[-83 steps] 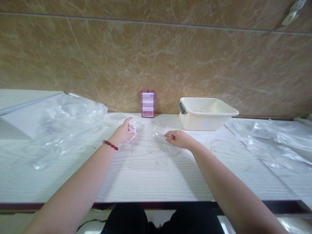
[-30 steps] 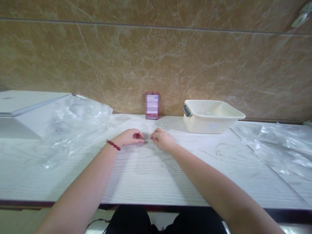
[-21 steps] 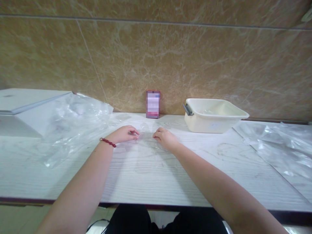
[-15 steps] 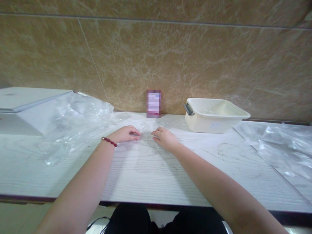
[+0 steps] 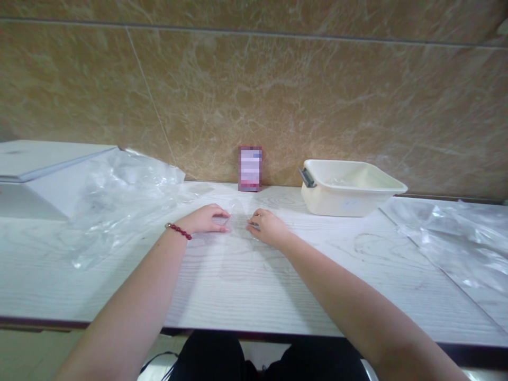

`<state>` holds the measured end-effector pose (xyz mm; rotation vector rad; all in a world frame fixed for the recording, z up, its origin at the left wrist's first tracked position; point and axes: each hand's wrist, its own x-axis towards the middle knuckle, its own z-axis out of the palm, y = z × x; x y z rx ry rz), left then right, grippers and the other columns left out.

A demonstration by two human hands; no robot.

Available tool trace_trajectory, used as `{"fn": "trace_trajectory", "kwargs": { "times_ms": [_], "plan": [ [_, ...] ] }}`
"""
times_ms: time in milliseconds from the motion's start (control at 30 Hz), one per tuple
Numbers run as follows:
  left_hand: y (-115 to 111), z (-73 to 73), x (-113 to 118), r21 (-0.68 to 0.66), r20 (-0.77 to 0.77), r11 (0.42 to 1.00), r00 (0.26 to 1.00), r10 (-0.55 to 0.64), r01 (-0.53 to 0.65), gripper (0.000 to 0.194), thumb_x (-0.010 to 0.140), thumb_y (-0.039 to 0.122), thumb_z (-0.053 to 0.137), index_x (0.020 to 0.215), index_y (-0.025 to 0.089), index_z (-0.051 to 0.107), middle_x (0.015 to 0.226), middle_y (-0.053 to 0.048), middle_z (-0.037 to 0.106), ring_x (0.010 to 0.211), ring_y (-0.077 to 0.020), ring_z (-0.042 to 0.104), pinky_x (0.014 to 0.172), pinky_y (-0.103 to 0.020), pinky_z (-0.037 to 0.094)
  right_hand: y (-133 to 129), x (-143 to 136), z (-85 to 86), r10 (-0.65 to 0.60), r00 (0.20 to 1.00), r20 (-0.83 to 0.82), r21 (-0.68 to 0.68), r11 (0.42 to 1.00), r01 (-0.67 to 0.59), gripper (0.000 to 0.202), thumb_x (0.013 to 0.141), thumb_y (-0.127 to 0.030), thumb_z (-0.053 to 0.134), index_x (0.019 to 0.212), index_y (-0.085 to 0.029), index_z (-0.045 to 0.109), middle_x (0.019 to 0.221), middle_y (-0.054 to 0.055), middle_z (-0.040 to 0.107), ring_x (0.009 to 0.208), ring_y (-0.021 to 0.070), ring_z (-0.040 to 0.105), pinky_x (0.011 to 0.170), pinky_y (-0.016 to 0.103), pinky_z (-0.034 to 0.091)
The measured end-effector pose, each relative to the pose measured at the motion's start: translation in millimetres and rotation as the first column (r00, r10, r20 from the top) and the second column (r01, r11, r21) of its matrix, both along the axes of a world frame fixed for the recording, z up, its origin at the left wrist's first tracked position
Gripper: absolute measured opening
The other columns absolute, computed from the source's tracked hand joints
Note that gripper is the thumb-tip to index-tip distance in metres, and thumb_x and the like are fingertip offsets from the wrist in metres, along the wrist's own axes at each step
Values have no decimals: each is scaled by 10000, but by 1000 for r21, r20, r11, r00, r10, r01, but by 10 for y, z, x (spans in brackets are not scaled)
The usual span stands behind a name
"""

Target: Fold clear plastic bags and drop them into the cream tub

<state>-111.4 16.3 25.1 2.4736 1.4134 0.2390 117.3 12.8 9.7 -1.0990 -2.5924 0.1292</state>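
Observation:
A thin clear plastic bag (image 5: pixel 237 254) lies flat on the white wood-grain table, faint against its surface. My left hand (image 5: pixel 212 219), with a red bead bracelet at the wrist, is at the bag's upper left; its thumb and fingers are apart at the bag's edge. Across from it, my right hand (image 5: pixel 265 226) rests at the upper right of the bag, fingers curled together on the film. What the right fingertips pinch is too small to make out. A narrow gap separates the two hands.
A phone (image 5: pixel 250 169) leans on the marble wall. Right of it stands a cream tub (image 5: pixel 345 203) with a grey latch and clear plastic inside. Clear bags (image 5: pixel 130 196) lie at left against a white box (image 5: pixel 32 201); more plastic (image 5: pixel 460 238) lies at far right.
My left thumb has moved slightly down, widening the gap to the fingers. The right fingers have curled in a little. Tub, phone and bags at the sides are unchanged.

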Motion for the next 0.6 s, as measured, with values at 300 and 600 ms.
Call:
{"fn": "trace_trajectory", "kwargs": {
  "times_ms": [300, 600],
  "plan": [
    [-40, 24, 43, 20, 23, 1000, 1000, -15, 15, 537, 616, 545, 501, 1018, 190, 536, 1012, -40, 534, 942, -170, 469, 829, -240, 336, -15, 15, 25, -15, 1000, -23, 80, 997, 17, 249, 782, -265, 402, 703, -134, 598, 745, 53, 539, 731, 108, 487, 711, 209, 346],
    [-15, -31, 71, 53, -84, 999, 996, 3, 2, 430, 687, 568, 403, 1017, 337, 553, 1072, -19, 470, 992, -185, 425, 890, -292, 270, -4, 18, 2, -35, 999, -38, 76, 996, 38, 232, 779, -242, 395, 729, -133, 593, 743, 59, 537, 735, 115, 486, 701, 212, 349]
  ]
}}
